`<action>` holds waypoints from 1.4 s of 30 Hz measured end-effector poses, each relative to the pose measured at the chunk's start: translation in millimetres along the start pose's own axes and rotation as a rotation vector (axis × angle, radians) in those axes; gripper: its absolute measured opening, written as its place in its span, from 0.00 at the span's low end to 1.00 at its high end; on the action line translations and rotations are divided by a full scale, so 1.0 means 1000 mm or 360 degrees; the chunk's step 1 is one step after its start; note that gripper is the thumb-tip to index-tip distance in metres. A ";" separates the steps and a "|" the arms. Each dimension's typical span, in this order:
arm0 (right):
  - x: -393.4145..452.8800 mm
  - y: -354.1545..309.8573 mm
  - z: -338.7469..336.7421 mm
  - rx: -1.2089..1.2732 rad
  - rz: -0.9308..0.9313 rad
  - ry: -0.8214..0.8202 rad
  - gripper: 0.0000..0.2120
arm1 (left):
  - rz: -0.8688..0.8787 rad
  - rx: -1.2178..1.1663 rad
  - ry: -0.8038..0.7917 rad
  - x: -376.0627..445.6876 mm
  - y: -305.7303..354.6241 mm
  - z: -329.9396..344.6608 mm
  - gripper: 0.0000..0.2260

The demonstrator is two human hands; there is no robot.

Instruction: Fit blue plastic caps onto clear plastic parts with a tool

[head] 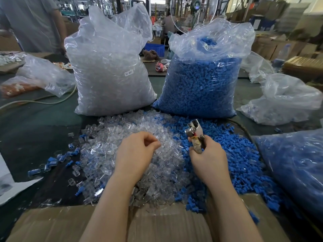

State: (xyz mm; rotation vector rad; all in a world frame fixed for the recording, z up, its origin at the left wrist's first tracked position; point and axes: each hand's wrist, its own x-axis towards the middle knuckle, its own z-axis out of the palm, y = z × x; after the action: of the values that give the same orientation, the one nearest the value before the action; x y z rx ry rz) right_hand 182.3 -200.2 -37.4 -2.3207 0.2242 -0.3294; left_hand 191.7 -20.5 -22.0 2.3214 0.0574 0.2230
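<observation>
Head-worn view, forward and down, close over table (43,123).

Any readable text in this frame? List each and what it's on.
"SJ 017": small white sticker on the front of the big bag of clear plastic parts.
Nothing else is legible: boxes and signs in the background are too blurred.

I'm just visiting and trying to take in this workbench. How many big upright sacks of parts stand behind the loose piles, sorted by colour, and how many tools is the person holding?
Tall clear plastic bag of clear plastic parts: 1
Tall clear plastic bag of blue plastic caps: 1
Metal hand tool, gripped in the right hand: 1
Total: 3
</observation>
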 end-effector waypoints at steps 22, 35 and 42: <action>-0.008 -0.013 -0.005 0.1037 -0.0178 -0.0055 0.09 | -0.0325 -0.1391 -0.0377 -0.002 0.017 0.004 0.10; -0.011 -0.016 -0.004 0.1013 -0.0315 0.0022 0.10 | -0.0313 -0.1447 -0.0240 -0.006 0.025 0.013 0.07; -0.011 -0.016 0.001 0.0888 -0.0386 0.0144 0.09 | -0.0413 -0.1625 -0.0248 -0.008 0.031 0.009 0.05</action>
State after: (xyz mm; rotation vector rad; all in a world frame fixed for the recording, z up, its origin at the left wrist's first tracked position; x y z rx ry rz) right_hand 173.2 -185.6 -28.0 -1.7813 -0.1006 -0.5426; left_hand 184.6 -49.0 -7.0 1.2892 0.1304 -0.0646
